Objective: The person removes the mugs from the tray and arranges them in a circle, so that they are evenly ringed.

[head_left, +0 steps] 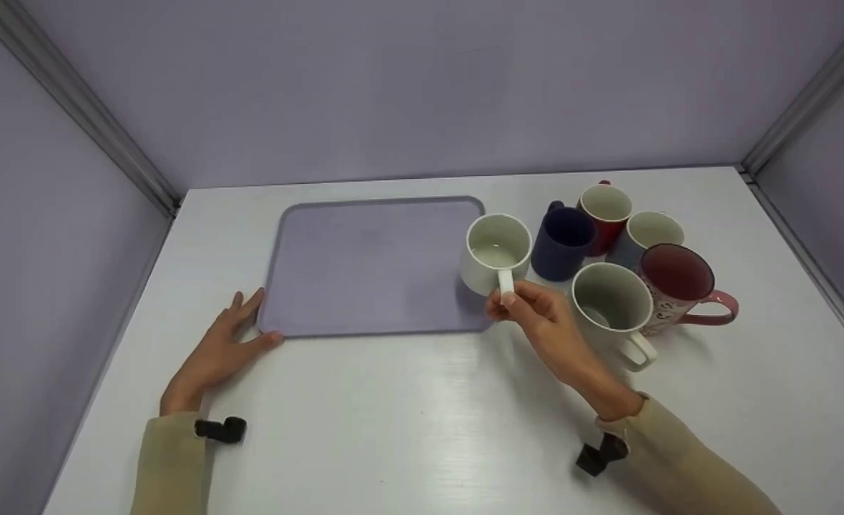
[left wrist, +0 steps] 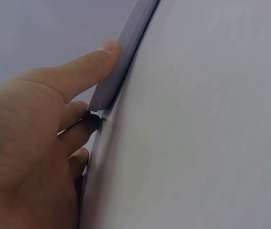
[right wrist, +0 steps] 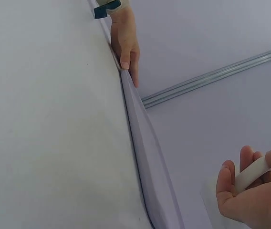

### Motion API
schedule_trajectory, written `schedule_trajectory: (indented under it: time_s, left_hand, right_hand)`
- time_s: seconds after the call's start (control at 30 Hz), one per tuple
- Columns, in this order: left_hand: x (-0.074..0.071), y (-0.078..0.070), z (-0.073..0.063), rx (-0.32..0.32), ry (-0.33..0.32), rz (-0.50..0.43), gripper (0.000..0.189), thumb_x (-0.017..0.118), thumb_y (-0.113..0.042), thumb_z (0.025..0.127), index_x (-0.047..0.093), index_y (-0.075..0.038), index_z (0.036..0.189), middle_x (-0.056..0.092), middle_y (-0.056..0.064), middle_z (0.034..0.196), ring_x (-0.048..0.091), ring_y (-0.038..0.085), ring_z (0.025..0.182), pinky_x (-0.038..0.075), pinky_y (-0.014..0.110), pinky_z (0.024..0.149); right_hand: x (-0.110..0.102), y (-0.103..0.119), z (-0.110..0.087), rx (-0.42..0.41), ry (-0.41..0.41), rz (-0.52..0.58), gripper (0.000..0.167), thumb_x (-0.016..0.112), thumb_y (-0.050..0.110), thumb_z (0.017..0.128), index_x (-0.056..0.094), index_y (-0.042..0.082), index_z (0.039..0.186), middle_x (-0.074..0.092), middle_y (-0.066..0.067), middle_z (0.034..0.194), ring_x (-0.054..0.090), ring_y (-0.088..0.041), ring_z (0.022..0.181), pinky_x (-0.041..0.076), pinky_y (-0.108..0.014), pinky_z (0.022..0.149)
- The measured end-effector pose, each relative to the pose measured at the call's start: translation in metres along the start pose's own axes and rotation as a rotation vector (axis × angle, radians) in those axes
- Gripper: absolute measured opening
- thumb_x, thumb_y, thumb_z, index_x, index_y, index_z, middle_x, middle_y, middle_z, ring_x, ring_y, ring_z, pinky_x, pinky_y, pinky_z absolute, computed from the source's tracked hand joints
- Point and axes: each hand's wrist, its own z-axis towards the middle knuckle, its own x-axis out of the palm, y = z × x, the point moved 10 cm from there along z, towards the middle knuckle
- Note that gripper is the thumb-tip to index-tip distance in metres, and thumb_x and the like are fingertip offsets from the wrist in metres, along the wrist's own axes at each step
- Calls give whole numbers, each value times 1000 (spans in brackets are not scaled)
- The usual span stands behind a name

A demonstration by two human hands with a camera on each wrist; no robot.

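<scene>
A white mug (head_left: 497, 247), upright with its mouth up, is held by its handle in my right hand (head_left: 540, 325). The thumb and curled fingers pinch the handle; it overlaps the right end of a grey-lilac tray (head_left: 365, 272) in the head view. In the right wrist view the handle (right wrist: 252, 174) shows between the fingertips, the mug's body mostly hidden. At the tray's near left corner rests my left hand (head_left: 218, 350), fingers spread. Its thumb (left wrist: 97, 59) lies against the rim in the left wrist view, while the other fingers touch around the corner.
Right of the tray stand a navy mug (head_left: 561, 247), a red mug (head_left: 606, 207), a grey-blue mug (head_left: 629, 247), a pink patterned mug (head_left: 669, 307) and a larger white mug (head_left: 611, 307), close together. The white table (head_left: 365, 429) is bounded by panels (head_left: 429, 93) behind and at both sides.
</scene>
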Motion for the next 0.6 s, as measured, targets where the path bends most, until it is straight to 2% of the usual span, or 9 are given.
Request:
schedule_trajectory:
  time_s: [0.13, 0.4, 0.6]
  left_hand:
    - [1, 0, 0, 5, 2, -2, 98, 73, -62, 96, 18, -32, 172, -8, 11, 180, -16, 51, 162, -4, 81, 123]
    - [1, -2, 1, 7, 4, -13, 99, 74, -62, 95, 19, -33, 172, -9, 11, 180, -17, 50, 162, -4, 81, 123]
    - [0, -1, 0, 6, 1, -12, 99, 74, -62, 95, 18, -33, 172, -9, 11, 180, -17, 51, 162, -4, 81, 122]
  right_hand:
    - [-7, -8, -6, 19, -34, 1, 21, 55, -1, 108, 66, -18, 113, 73, -22, 103, 74, -22, 98, 63, -34, 96]
    - [-18, -17, -16, 58, -109, 23, 22, 55, -3, 108, 69, -17, 116, 75, -28, 111, 76, -28, 106, 62, -37, 100]
    - [-25, -22, -22, 74, -150, 9, 22, 55, -4, 107, 70, -17, 115, 76, -27, 112, 77, -25, 106, 62, -36, 100]
